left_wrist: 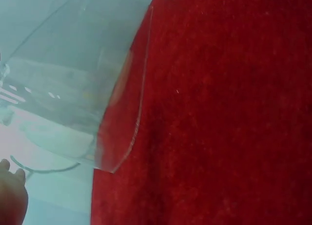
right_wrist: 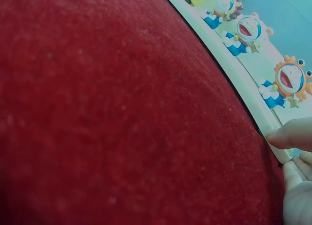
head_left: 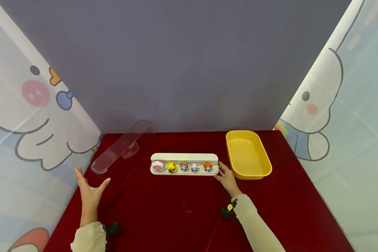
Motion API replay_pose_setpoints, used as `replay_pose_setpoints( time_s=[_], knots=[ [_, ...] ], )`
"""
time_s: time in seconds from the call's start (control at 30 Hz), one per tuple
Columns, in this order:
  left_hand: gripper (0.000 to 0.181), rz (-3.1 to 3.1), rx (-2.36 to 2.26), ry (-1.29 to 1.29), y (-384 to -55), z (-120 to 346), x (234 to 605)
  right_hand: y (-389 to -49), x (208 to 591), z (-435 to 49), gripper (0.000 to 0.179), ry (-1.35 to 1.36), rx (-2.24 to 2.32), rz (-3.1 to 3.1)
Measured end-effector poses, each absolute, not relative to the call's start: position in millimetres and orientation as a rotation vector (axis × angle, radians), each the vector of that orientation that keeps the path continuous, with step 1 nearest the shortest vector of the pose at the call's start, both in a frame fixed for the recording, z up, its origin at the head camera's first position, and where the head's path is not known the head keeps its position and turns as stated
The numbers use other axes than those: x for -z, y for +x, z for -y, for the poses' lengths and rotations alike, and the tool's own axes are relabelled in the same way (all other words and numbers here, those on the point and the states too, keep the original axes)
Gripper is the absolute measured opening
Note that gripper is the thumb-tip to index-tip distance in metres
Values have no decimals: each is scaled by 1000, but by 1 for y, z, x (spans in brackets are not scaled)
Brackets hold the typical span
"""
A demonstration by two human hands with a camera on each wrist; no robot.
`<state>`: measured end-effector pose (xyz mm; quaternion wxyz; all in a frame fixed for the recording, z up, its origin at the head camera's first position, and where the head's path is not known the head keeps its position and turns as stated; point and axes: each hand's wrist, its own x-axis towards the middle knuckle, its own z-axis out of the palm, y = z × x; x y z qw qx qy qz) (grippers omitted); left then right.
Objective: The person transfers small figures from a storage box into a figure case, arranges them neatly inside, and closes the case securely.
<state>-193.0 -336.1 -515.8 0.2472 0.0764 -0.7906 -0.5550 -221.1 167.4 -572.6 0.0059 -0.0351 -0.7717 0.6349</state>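
A long white display tray point(head_left: 184, 172) lies on the red cloth, with several small figurines lined up on it. Among them are a yellow duck-like figurine point(head_left: 172, 167) and one with an orange crab-like hood point(right_wrist: 291, 81). At the tray's right end, my right hand point(head_left: 227, 178) grips the corner, thumb on the rim and fingers around the end. My left hand point(head_left: 90, 196) is held with thumb and fingers spread wide, holding nothing. Just beyond it is a clear plastic cover point(head_left: 123, 147), long with rounded ends; its transparent edge also shows in the left wrist view.
A yellow plastic basin point(head_left: 266, 171) stands right of the tray, close to my right hand. The red cloth point(head_left: 163, 217) covers the table. A grey wall point(head_left: 189, 70) rises behind it, and cartoon-printed curtains point(head_left: 334, 157) flank both sides.
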Motion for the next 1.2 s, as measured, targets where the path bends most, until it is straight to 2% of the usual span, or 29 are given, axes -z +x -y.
replay_pose_setpoints(
  time_s=[0.27,0.63,0.87,1.2],
  knots=[
    [115,2175,1716,282,-208,339,523,-222,570,-170,74,-125,-1984,2415],
    [111,2188,1712,268,-227,341,533,-222,572,-170,74,-151,-1986,2438],
    [100,2069,1714,235,-232,334,534,-222,572,-168,73,-122,-1984,2434],
    [93,1845,1914,202,-230,326,526,-219,572,-167,73,-119,-1978,2441]
  ],
)
